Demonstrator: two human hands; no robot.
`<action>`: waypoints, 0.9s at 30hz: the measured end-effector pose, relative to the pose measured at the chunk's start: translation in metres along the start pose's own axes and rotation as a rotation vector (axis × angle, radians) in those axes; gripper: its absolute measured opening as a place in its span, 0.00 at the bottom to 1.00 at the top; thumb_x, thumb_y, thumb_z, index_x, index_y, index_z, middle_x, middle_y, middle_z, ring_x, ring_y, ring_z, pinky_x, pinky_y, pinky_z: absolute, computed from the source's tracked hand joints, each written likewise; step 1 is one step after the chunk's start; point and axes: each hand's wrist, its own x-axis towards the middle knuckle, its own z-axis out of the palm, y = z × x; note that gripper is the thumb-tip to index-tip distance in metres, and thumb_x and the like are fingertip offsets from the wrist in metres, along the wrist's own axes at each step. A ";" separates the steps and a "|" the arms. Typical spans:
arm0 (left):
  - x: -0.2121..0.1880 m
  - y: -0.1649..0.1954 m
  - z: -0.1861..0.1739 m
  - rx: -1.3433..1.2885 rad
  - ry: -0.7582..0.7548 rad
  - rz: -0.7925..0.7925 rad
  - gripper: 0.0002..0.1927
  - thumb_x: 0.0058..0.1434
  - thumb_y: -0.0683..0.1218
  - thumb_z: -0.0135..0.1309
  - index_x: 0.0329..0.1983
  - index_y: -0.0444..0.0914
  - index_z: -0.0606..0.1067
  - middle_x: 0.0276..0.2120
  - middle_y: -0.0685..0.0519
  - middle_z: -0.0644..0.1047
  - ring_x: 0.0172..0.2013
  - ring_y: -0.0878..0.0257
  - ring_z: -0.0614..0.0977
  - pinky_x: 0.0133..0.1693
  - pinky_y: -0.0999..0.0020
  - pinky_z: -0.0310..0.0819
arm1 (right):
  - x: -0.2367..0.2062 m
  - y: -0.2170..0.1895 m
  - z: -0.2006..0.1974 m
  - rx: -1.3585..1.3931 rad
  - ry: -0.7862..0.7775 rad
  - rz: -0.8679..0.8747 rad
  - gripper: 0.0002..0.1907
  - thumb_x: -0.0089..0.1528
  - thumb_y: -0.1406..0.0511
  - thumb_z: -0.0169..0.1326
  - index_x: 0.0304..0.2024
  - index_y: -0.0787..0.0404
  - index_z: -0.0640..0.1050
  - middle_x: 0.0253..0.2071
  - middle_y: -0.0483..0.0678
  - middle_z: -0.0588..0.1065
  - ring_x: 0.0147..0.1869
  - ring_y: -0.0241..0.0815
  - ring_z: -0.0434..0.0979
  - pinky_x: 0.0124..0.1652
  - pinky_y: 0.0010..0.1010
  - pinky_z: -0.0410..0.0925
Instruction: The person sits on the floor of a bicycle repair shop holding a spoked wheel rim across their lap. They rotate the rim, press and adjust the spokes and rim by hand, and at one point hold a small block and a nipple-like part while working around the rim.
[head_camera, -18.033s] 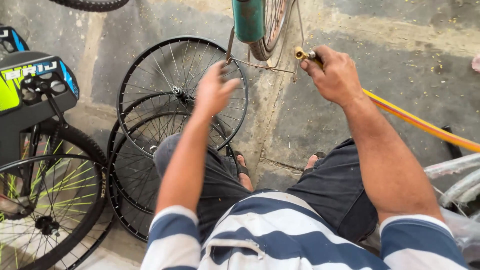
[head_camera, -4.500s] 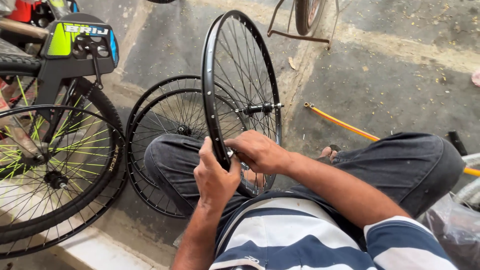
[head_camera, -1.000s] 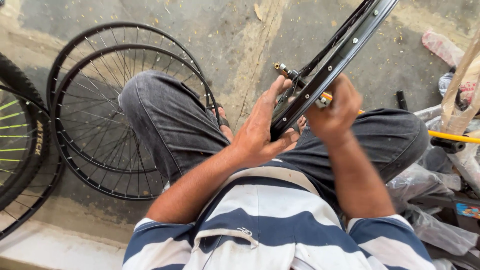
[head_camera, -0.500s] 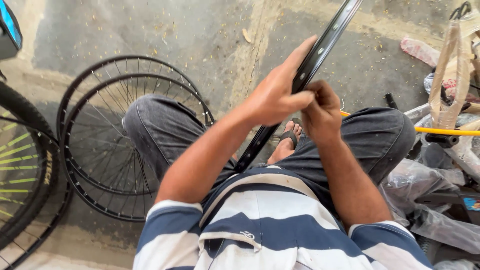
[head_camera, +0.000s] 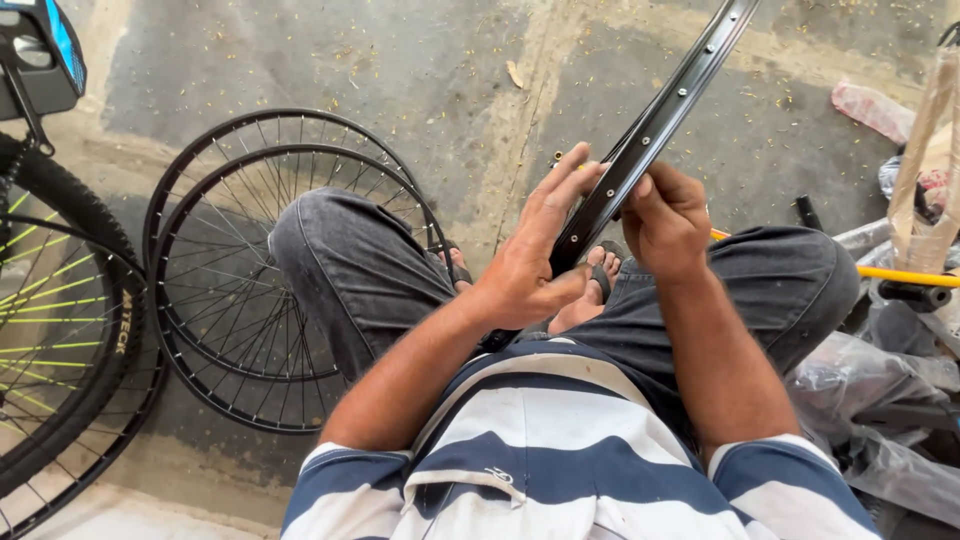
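A black bicycle wheel rim (head_camera: 668, 105) stands edge-on between my knees, slanting up to the top right, its row of spoke holes facing me. My left hand (head_camera: 532, 250) wraps its palm and fingers against the left side of the rim. My right hand (head_camera: 668, 215) pinches the rim's right edge just beside it, fingers curled. The lower end of the rim is hidden behind my hands and striped shirt.
Two bare black spoked wheels (head_camera: 250, 280) lie stacked on the concrete by my left knee. A tyred wheel with green spokes (head_camera: 50, 320) stands at the far left. A yellow hose (head_camera: 900, 275), plastic wrapping (head_camera: 880, 400) and frame parts crowd the right.
The rim has tilted and shifted slightly since a second ago, and both hands have slid along it; the view moved a little left, bringing the green-spoked wheel into sight.
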 end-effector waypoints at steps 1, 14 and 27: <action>0.002 -0.002 0.000 0.001 0.000 0.006 0.46 0.61 0.38 0.58 0.80 0.39 0.51 0.81 0.41 0.50 0.80 0.46 0.55 0.78 0.54 0.53 | 0.003 -0.007 0.002 0.058 -0.024 0.064 0.14 0.72 0.68 0.47 0.54 0.72 0.77 0.48 0.54 0.81 0.49 0.40 0.79 0.49 0.29 0.71; 0.019 0.007 -0.010 0.033 -0.033 0.011 0.47 0.56 0.40 0.57 0.79 0.36 0.53 0.79 0.38 0.52 0.80 0.44 0.55 0.75 0.53 0.53 | 0.005 0.007 0.020 -0.793 0.143 -0.454 0.12 0.57 0.74 0.62 0.42 0.64 0.75 0.50 0.54 0.76 0.49 0.42 0.78 0.47 0.30 0.72; 0.020 0.003 -0.007 0.045 -0.023 -0.044 0.56 0.58 0.47 0.63 0.81 0.35 0.41 0.80 0.37 0.46 0.80 0.44 0.50 0.75 0.52 0.49 | 0.025 -0.012 0.017 -0.834 0.026 -0.300 0.19 0.56 0.72 0.61 0.50 0.64 0.75 0.49 0.52 0.77 0.55 0.41 0.78 0.54 0.33 0.72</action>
